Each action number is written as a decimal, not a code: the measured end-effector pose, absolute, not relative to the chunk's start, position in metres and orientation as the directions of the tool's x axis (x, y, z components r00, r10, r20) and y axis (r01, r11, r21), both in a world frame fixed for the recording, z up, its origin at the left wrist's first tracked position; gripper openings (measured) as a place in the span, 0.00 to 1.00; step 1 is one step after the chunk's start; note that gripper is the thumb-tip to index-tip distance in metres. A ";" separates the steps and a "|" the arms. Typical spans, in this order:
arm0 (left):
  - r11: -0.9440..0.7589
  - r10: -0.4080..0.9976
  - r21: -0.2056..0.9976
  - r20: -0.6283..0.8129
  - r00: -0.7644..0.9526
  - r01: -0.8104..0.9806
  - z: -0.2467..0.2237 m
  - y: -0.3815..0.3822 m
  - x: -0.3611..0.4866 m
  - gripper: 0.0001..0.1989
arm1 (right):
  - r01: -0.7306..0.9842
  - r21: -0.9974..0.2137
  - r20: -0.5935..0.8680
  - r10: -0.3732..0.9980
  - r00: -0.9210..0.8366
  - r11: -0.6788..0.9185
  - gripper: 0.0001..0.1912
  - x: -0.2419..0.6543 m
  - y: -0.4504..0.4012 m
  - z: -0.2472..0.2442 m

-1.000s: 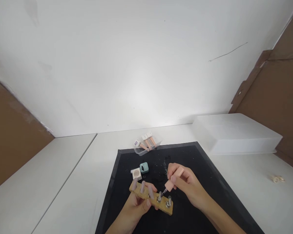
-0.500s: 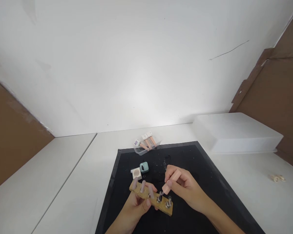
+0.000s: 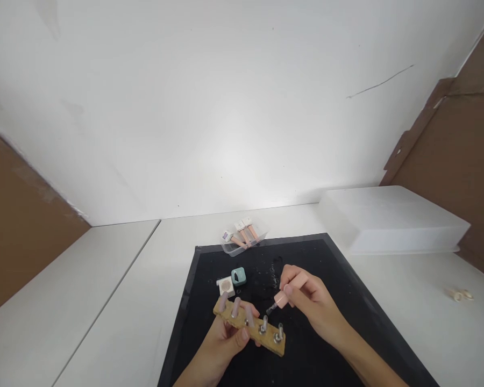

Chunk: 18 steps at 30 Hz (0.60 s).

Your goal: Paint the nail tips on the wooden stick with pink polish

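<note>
My left hand [image 3: 230, 344] grips a yellowish-tan nail-tip stand [image 3: 252, 334] from below, thumb on its near side. Several false nail tips [image 3: 249, 314] stand upright along it; the left three look pinkish, the two on the right look clear on metal mounts. Between the fingers of my right hand [image 3: 306, 298] is a nail polish brush [image 3: 284, 295] with a pink cap-handle. Its bristles point down and left, a little above and apart from the stand. Beyond the stand, a white square bottle [image 3: 226, 286] and a teal square container [image 3: 238, 276] lie on the black mat.
A clear plastic tray [image 3: 230, 250] with several pink-capped bottles [image 3: 242, 228] lies at the mat's far edge. A white plastic bin [image 3: 395, 220] stands at the back right. Small cream-coloured pieces [image 3: 460, 294] lie at far right. The black mat [image 3: 306, 258] covers the middle.
My right hand has moved the brush up and to the right, off the fourth nail tip. The left hand and the stand have stayed in place.
</note>
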<state>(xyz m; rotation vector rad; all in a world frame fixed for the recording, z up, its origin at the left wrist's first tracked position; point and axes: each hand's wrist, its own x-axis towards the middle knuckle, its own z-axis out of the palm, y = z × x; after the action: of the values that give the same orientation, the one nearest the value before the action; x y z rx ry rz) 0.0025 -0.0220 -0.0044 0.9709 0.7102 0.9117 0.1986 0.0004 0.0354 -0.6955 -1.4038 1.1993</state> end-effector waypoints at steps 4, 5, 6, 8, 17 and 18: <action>0.263 0.883 0.913 -0.099 0.459 -0.310 -0.004 -0.022 0.002 0.17 | -0.233 -0.940 0.310 0.912 -0.268 0.250 0.13 0.199 0.000 0.036; 0.263 0.881 0.914 -0.098 0.463 -0.308 -0.004 -0.022 0.002 0.17 | -0.224 -0.946 0.295 0.909 -0.295 0.234 0.13 0.199 -0.001 0.036; 0.262 0.879 0.915 -0.096 0.466 -0.306 -0.005 -0.022 0.002 0.17 | -0.209 -0.951 0.287 0.904 -0.318 0.228 0.14 0.199 -0.002 0.036; 0.259 0.878 0.916 -0.091 0.470 -0.307 -0.006 -0.022 0.001 0.17 | -0.171 -0.954 0.291 0.891 -0.349 0.245 0.15 0.199 -0.002 0.037; 0.261 0.878 0.914 -0.092 0.469 -0.310 -0.006 -0.022 0.001 0.17 | -0.117 -0.960 0.278 0.916 -0.289 0.255 0.14 0.198 0.000 0.037; 0.262 0.875 0.915 -0.092 0.475 -0.306 -0.005 -0.022 0.001 0.17 | -0.128 -0.958 0.283 0.920 -0.271 0.257 0.14 0.198 0.001 0.037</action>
<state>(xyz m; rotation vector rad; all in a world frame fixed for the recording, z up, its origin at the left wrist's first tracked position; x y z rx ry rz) 0.0009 -0.0217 -0.0052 0.9972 0.6923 0.8912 0.1978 0.0010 0.0370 -0.7846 -1.4652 1.2415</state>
